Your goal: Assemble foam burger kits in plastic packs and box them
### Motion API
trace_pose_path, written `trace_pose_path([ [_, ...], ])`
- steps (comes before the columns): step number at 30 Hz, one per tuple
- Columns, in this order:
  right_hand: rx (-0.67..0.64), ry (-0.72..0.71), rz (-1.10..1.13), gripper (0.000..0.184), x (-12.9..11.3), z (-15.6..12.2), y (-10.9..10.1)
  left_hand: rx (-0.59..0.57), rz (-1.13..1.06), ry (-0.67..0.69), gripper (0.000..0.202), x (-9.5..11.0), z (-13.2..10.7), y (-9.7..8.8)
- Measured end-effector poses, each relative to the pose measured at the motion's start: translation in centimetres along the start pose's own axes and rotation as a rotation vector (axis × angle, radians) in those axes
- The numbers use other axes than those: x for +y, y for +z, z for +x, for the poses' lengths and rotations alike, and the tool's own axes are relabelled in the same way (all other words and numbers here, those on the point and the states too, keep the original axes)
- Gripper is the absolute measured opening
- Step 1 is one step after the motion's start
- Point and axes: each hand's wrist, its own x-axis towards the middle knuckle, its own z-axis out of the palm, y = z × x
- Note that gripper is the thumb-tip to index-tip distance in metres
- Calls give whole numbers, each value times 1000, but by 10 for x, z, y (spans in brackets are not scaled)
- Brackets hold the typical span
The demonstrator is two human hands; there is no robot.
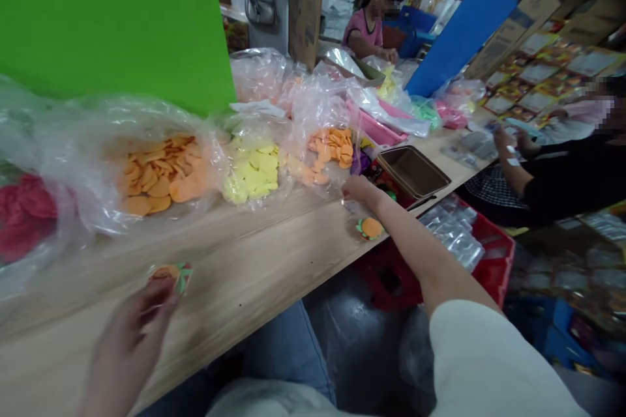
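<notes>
My left hand [132, 339] is low at the left, blurred, its fingertips touching a small orange and green foam piece [172, 275] on the wooden table [254, 260]. My right hand [359, 191] reaches far out to the table's right part, fingers curled on a small clear plastic packet [353, 207]. Another orange and green foam piece [370, 229] lies just beside that wrist. Behind stand clear bags of orange foam rounds [156, 172], yellow rounds [254, 172] and more orange rounds [330, 150].
A brown tray [413, 171] and a pink basket [379, 130] sit past my right hand. A red crate of clear packets [464, 234] is below the table edge. A red bag [24, 215] lies far left. One person sits at right, another at the back.
</notes>
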Motion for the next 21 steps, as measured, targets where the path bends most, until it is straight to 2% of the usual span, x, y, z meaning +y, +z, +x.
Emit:
trace_pose_path([
  [1, -22, -34, 40, 8, -3, 0, 5, -31, -50, -10, 32, 9, -11, 20],
  [2, -40, -67, 84, 7, -8, 0, 10, -182, -149, -49, 30, 18, -19, 41],
  [4, -67, -120, 178, 3, -24, -5, 20, -404, -414, -213, 34, 37, -28, 82],
  [6, -73, -157, 266, 7, -46, -12, 31, -462, -589, -364, 34, 51, -26, 113],
  [8, -55, -184, 334, 14, -72, -21, 40, -461, -718, -432, 26, 58, -19, 129],
  [10, 21, -198, 344, 19, -97, -32, 44, -409, -782, -434, 17, 59, -13, 134],
  [14, 220, -278, 278, 27, -135, -70, 47, -297, -794, -431, 11, 51, -8, 127],
  [18, 222, -594, 298, 45, -155, -128, 72, -274, -813, -440, 12, 45, -8, 120],
  [19, 219, -639, 283, 51, -159, -142, 82, -280, -819, -442, 14, 44, -8, 120],
  [21, 234, -640, 246, 58, -166, -165, 102, -291, -819, -436, 22, 43, -8, 119],
])
